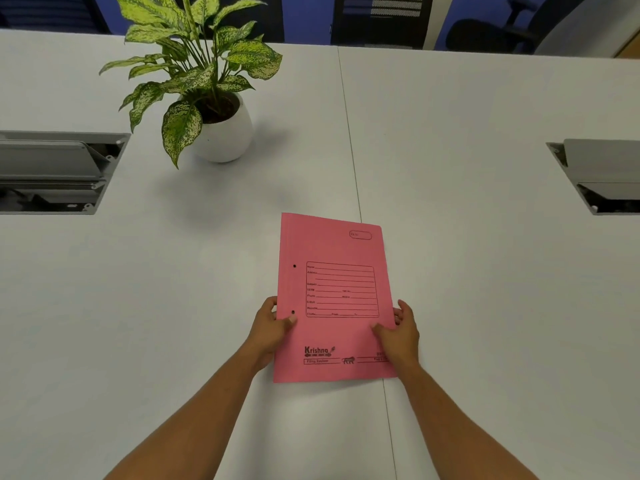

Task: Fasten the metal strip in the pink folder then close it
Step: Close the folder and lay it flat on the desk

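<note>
The pink folder (334, 292) lies closed on the white table, front cover up, with a printed form and a logo on it. Two small punched holes show near its left edge. My left hand (272, 329) grips the folder's left edge, thumb on the cover next to the lower hole. My right hand (400, 332) grips the right edge, thumb on top and fingers curled around the side. The metal strip is hidden from view.
A potted plant in a white pot (225, 133) stands at the back left. Open cable boxes are sunk into the table at the left (59, 171) and right (602, 178). A seam (349, 133) runs down the table. Office chairs stand beyond the far edge.
</note>
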Motion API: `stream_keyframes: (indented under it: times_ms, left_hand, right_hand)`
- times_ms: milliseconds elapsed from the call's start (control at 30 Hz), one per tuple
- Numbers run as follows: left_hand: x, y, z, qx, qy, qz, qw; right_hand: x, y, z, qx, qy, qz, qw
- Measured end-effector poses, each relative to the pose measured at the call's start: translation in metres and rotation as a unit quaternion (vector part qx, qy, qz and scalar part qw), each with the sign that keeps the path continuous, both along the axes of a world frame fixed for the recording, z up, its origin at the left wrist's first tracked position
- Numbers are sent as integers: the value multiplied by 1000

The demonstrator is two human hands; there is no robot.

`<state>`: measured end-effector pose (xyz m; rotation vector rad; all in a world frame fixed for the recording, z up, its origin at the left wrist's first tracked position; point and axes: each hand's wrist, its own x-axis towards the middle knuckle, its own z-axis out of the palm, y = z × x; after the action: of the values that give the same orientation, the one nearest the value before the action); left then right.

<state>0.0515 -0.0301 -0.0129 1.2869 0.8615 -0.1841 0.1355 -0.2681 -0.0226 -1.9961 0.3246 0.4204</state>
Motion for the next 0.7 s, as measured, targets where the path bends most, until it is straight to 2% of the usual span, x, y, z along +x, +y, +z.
stream_keyframes:
  times_ms: [233,467,700]
  left_hand:
    - [7,28,5,-25,-37,-18,999]
    - [33,58,6,1,-36,8,999]
    - [80,89,4,92,-20,17,995]
  right_hand:
    - [14,7,1,107,7,20,994]
    - [44,29,4,89,-1,64,994]
    - [90,74,11,43,-71,114,990]
